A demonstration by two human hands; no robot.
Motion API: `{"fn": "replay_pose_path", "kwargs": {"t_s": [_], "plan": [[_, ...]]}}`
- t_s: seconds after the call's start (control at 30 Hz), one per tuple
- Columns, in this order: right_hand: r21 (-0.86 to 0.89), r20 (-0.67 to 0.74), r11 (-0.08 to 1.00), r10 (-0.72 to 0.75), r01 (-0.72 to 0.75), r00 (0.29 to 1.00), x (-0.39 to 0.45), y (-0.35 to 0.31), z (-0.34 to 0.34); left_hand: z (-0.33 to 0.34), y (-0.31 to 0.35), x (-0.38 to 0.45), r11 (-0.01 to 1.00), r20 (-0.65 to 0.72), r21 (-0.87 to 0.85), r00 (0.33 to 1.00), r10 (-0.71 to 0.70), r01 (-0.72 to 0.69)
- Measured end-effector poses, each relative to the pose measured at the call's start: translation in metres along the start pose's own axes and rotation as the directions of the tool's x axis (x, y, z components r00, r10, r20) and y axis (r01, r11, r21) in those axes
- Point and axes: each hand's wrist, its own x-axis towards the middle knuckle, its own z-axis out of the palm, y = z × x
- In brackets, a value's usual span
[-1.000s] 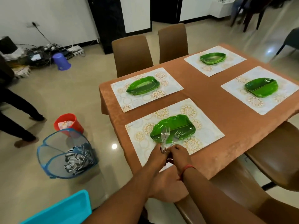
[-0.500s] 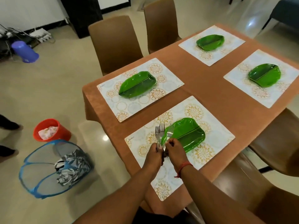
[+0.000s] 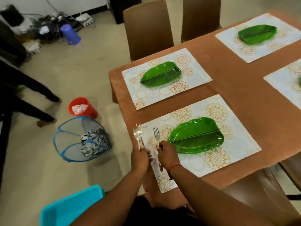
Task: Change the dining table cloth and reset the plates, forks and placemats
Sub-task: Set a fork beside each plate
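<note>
1. Left hand (image 3: 140, 156) grips spare forks (image 3: 138, 136) over table edge; loose grip = they drop to floor.
2. Right hand (image 3: 167, 153) pinches single fork (image 3: 156, 137) over near placemat (image 3: 228, 154), beside green plate (image 3: 197, 136); careless set-down could knock plate or leave fork crooked.

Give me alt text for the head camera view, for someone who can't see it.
A person's right hand holds a single fork over the nearest placemat, left of a green leaf-shaped plate, while the left hand holds a bunch of forks. The table wears a brown cloth set with more placemats and plates.
</note>
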Motion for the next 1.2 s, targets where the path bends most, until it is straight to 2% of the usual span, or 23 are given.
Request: {"fn": "replay_pose_path", "kwargs": {"t_s": [0.1,0.2,0.37,0.63,0.73,0.8,0.93,1.03,1.1,1.2], "plan": [[-0.179,0.031,0.982,-0.055,0.06,0.998,-0.006,0.007,0.01,-0.025,-0.004,-0.004,1.0,-0.11,0.03,0.994,0.005,-0.001],[-0.24,0.023,0.964,-0.11,0.112,0.994,-0.014,0.012,0.013,-0.043,-0.013,-0.017,0.999,-0.162,-0.018,0.986,-0.032,0.03],[-0.302,-0.025,0.945,-0.141,0.127,0.99,-0.017,0.018,0.011,-0.051,-0.024,-0.036,0.999,-0.138,-0.038,0.99,-0.037,0.032],[-0.367,0.008,0.916,-0.175,0.165,0.985,-0.044,0.027,0.004,-0.036,-0.025,-0.048,1.0,0.015,-0.01,1.0,0.023,-0.023],[-0.279,-0.089,0.953,-0.146,0.116,0.985,-0.063,0.037,-0.007,-0.016,-0.032,-0.055,0.999,0.11,-0.037,0.994,0.002,0.002],[-0.118,-0.163,0.992,-0.06,0.041,0.985,-0.08,0.047,-0.013,-0.004,-0.041,-0.064,1.0,0.22,0.009,0.976,0.002,-0.004],[0.237,-0.222,0.968,0.135,-0.081,0.966,-0.135,0.072,-0.024,0.02,-0.062,-0.106,0.975,0.471,0.165,0.88,0.054,-0.149],[0.399,-0.267,0.905,0.272,-0.151,0.925,-0.189,0.099,-0.046,0.048,-0.08,-0.162,0.956,0.683,0.185,0.729,0.042,-0.228],[0.441,-0.339,0.879,0.352,-0.184,0.872,-0.221,0.119,-0.067,0.064,-0.094,-0.196,0.912,0.773,0.249,0.634,0.016,-0.327],[0.57,-0.445,0.8,0.492,-0.187,0.748,-0.288,0.16,-0.107,0.1,-0.113,-0.267,0.857,0.858,0.28,0.513,-0.022,-0.432]]}}
